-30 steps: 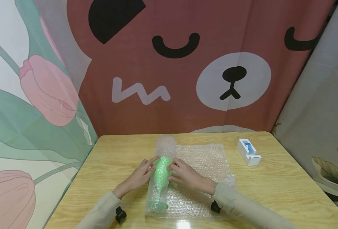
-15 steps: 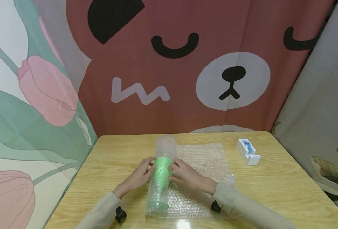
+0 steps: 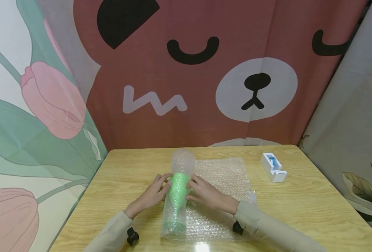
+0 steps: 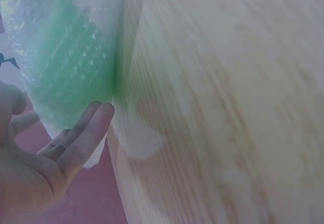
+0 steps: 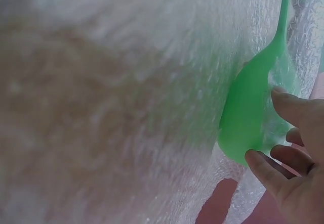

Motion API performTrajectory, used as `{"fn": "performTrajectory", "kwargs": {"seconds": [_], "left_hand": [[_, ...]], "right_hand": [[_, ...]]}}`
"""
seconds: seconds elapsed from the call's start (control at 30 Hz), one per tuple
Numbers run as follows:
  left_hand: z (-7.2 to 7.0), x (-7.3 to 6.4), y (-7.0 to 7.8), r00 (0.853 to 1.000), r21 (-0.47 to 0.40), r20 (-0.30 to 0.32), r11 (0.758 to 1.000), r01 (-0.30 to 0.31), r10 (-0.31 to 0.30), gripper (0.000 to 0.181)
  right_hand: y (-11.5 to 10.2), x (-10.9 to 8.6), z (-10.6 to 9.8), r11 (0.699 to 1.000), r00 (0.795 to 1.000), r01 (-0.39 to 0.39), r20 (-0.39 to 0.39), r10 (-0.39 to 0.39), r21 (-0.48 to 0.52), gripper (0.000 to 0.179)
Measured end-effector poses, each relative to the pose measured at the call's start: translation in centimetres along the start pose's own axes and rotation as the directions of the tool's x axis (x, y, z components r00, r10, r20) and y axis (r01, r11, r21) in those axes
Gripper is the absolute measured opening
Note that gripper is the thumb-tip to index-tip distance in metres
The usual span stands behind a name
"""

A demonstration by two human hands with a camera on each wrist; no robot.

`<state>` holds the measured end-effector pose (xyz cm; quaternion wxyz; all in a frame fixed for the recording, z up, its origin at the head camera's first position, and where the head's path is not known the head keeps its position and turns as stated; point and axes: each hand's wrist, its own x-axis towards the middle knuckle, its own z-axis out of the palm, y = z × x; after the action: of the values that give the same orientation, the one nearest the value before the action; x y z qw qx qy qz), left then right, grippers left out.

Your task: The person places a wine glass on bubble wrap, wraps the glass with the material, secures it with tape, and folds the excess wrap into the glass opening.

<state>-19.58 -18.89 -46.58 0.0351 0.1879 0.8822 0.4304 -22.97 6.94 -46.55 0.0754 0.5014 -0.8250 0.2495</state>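
Observation:
A green wine glass (image 5: 248,97) lies on its side, its bowl away from me and its foot toward me. Bubble wrap (image 3: 183,161) goes round it in a tube that runs past the bowl's rim. My left hand (image 3: 154,191) touches the tube's left side by the bowl, and the left wrist view has two of its fingers (image 4: 88,138) stretched along the wrap. From the other side, my right hand (image 3: 208,192) lays its thumb on the bowl and its fingertips close to the rim. The flat part of the wrap (image 3: 223,178) spreads out to the right under my right hand.
A white tape dispenser (image 3: 274,168) with a blue roll stands at the back right of the wooden table (image 3: 129,168). A curtain with a bear print (image 3: 198,98) hangs right behind the table's far edge.
The wrapped glass has turned and shifted very slightly to the right, and the flat sheet's right edge has drawn a little to the left. Both hands keep nearly the same place.

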Motion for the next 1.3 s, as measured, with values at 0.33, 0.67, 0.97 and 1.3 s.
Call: {"fn": "performTrajectory", "kwargs": {"seconds": [0.33, 0.67, 0.97, 1.3], "left_hand": [[0.02, -0.03, 0.0, 1.0, 0.016, 0.009, 1.0, -0.01, 0.01, 0.044], [0.04, -0.12, -0.09, 0.999, -0.009, 0.031, 1.0, 0.008, -0.007, 0.045], [-0.03, -0.1, -0.04, 0.999, 0.039, 0.039, 0.999, -0.03, 0.029, 0.045], [-0.13, -0.01, 0.16, 0.999, 0.054, 0.04, 0.998, -0.02, 0.018, 0.047]], "right_hand": [[0.02, -0.03, 0.17, 0.999, 1.0, -0.004, 0.014, 0.005, -0.053, 0.034], [-0.14, -0.05, 0.33, 0.997, 1.0, 0.007, -0.027, -0.009, -0.077, 0.035], [-0.44, 0.11, 0.36, 0.998, 0.999, -0.031, 0.035, 0.033, -0.049, 0.04], [-0.61, 0.26, 0.3, 0.998, 0.998, -0.019, 0.062, 0.023, -0.068, 0.044]]}}
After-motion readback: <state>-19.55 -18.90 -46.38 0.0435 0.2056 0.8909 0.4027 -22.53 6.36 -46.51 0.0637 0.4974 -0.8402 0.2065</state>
